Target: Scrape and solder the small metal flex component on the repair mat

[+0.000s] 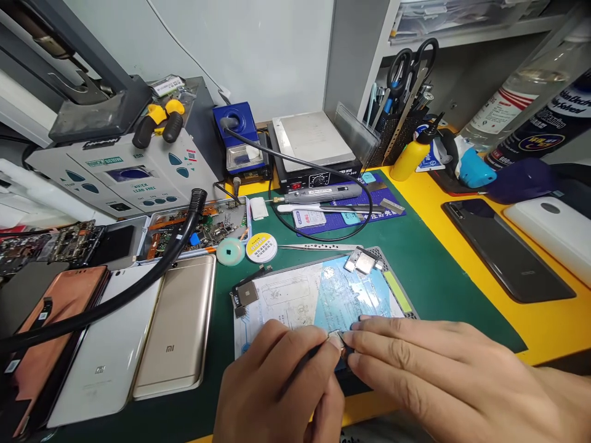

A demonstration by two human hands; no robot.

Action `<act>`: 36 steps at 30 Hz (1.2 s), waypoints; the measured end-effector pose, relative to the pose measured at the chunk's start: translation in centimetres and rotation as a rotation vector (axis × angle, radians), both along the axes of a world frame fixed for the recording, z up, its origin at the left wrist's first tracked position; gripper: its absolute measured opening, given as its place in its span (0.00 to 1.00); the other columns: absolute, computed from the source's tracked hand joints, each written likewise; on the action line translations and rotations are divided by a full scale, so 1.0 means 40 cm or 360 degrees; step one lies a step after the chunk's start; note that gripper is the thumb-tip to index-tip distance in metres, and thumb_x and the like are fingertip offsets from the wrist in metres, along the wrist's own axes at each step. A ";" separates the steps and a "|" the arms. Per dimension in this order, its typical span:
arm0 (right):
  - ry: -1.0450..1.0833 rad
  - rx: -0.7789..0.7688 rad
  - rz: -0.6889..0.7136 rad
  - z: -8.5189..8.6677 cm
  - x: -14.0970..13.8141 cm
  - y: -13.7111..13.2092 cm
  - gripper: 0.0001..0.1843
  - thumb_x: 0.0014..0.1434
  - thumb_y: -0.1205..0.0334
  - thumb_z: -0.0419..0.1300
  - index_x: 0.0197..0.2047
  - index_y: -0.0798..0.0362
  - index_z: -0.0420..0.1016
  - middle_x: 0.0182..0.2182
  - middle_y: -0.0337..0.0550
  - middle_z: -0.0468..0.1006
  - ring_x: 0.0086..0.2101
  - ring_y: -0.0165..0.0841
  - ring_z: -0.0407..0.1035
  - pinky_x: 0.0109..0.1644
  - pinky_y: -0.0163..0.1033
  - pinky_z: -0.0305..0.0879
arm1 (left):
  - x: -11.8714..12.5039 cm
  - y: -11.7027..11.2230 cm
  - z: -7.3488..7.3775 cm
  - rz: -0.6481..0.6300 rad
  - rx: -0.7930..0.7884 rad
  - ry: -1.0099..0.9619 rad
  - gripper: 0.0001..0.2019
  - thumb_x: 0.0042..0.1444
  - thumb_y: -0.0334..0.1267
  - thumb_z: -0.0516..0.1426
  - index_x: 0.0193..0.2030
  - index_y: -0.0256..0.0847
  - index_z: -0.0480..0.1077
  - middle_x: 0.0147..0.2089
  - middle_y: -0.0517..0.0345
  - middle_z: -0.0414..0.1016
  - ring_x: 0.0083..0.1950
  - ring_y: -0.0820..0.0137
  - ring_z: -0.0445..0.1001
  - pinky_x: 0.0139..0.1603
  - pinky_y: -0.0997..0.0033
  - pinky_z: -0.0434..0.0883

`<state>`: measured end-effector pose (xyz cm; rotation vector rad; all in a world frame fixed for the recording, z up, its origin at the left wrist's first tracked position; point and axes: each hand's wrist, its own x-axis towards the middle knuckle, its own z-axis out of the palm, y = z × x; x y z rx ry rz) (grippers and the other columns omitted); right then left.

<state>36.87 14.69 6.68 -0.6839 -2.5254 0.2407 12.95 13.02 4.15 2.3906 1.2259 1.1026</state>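
One metal bracket; left hand fingers clamped on it; right hand fingers together, pressing it;

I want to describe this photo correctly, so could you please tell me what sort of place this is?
It is probably a phone repair workbench: phone circuit boards lie in a tray, a hot-air rework station stands behind them, and a gold Mi phone lies on the bench.

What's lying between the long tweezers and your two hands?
Head view: a printed paper sheet with a light-blue part fills the stretch from the tweezers to the left hand and right hand.
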 end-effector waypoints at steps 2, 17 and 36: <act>-0.0033 -0.0085 0.0071 0.019 0.005 0.022 0.21 0.78 0.65 0.44 0.57 0.60 0.78 0.53 0.49 0.85 0.53 0.35 0.79 0.62 0.34 0.73 | -0.001 0.000 0.000 0.0004 0.0013 0.0010 0.16 0.55 0.18 0.61 0.47 0.39 0.79 0.43 0.55 0.83 0.38 0.68 0.74 0.37 0.67 0.77; -0.0026 -0.0077 0.0166 0.039 -0.001 0.052 0.24 0.78 0.66 0.41 0.55 0.62 0.79 0.50 0.49 0.86 0.47 0.37 0.81 0.53 0.36 0.78 | 0.004 0.000 0.002 0.0029 0.0004 -0.0009 0.15 0.56 0.20 0.61 0.47 0.40 0.79 0.43 0.56 0.84 0.38 0.68 0.75 0.39 0.68 0.77; -0.0208 -0.0061 0.0285 0.079 -0.002 0.077 0.27 0.78 0.67 0.40 0.52 0.62 0.82 0.45 0.52 0.88 0.42 0.35 0.82 0.44 0.34 0.78 | 0.005 -0.009 -0.007 0.0052 -0.0003 0.0004 0.16 0.57 0.21 0.61 0.48 0.41 0.79 0.44 0.58 0.83 0.38 0.67 0.74 0.38 0.65 0.75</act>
